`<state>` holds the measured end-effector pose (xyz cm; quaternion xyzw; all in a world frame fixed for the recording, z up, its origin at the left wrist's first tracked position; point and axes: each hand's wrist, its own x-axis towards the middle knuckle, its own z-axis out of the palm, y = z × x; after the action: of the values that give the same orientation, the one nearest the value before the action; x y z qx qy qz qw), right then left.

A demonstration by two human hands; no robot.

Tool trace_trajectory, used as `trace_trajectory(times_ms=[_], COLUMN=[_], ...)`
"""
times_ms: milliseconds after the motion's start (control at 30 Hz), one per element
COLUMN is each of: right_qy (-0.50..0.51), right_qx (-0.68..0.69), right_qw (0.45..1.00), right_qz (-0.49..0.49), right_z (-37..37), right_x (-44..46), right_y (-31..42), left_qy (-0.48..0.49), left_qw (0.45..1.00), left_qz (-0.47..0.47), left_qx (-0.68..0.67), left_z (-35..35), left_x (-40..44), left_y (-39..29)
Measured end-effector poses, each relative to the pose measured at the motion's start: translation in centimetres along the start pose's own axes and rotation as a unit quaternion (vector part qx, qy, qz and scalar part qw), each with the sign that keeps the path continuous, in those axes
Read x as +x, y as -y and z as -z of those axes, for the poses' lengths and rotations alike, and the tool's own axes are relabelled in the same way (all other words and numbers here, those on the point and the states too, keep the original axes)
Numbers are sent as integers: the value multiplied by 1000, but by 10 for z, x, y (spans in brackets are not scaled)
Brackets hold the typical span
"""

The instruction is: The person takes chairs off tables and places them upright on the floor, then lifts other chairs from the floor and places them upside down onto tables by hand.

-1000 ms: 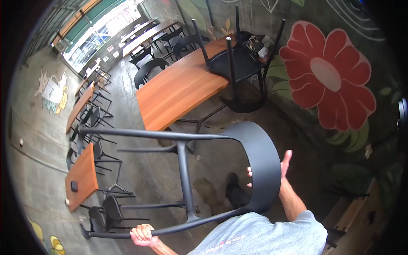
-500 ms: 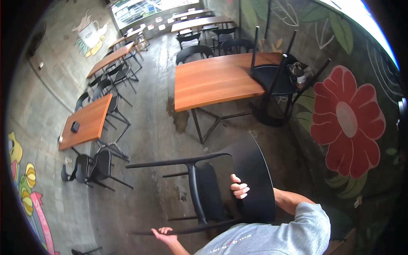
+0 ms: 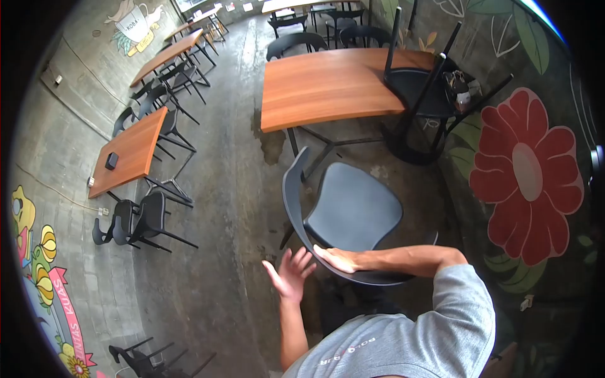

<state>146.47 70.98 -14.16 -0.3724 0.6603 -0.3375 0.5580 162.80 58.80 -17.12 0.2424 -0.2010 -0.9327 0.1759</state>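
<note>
A black chair (image 3: 356,205) stands upright right in front of me, its seat facing up. Its curved backrest (image 3: 292,189) sweeps round the left and near side of the seat. My right hand (image 3: 337,259) is on the near part of that backrest, gripping its top edge, with the fingers partly hidden. Just left of it, my left hand (image 3: 292,277) is raised with fingers spread and nothing in it, close to the backrest but seemingly apart from it.
Beyond the chair is a wooden table (image 3: 328,88), with an upturned chair (image 3: 419,91) on its right end. More tables, such as one with a black box (image 3: 111,160), line the left wall with chairs. A flower mural (image 3: 527,176) covers the right wall. Dark chairs (image 3: 148,359) stand at lower left.
The chair has turned from tilted, legs pointing left, to upright. My left hand has let go of its leg and moved up and right. My right hand stays on the backrest.
</note>
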Motion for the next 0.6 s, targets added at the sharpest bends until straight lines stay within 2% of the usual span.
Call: trace_trajectory(times_ms=[33,100,133,167,233,300,333,367,433,600], right_qy=[50,94,97,104,117,114,121,130,142,133], right_qx=[-49,-89,-86,-122,-160,-217,-211,-228,-243,-289], right_qw=[993,989,989,985,978,966,967,962,958,942], right_qz=[-92,-66,-65,-66,-61,-86,-70,-76,-58,-107], right_z=[5,13,17,22,30,48,54,61,74,113], right_x=[5,7,16,30,47,60,63,67,77,115], right_y=[-5,-17,-32,-57,-92,-114,-122,-128,-142,-162], left_qy=[-80,9,-30,-130,-186,-249,-264,-273,-277,-294], left_qw=[997,987,927,895,871,891,884,899,898,886], left_qz=[2,-13,-14,-18,-17,-47,-55,-49,-54,3], left_qx=[4,158,373,426,454,376,383,339,337,358], left_z=[-37,-37,-34,-52,-14,-3,2,4,12,32], left_x=[6,33,46,54,78,94,98,102,109,162], left_y=[-7,-2,10,24,47,73,82,90,103,117])
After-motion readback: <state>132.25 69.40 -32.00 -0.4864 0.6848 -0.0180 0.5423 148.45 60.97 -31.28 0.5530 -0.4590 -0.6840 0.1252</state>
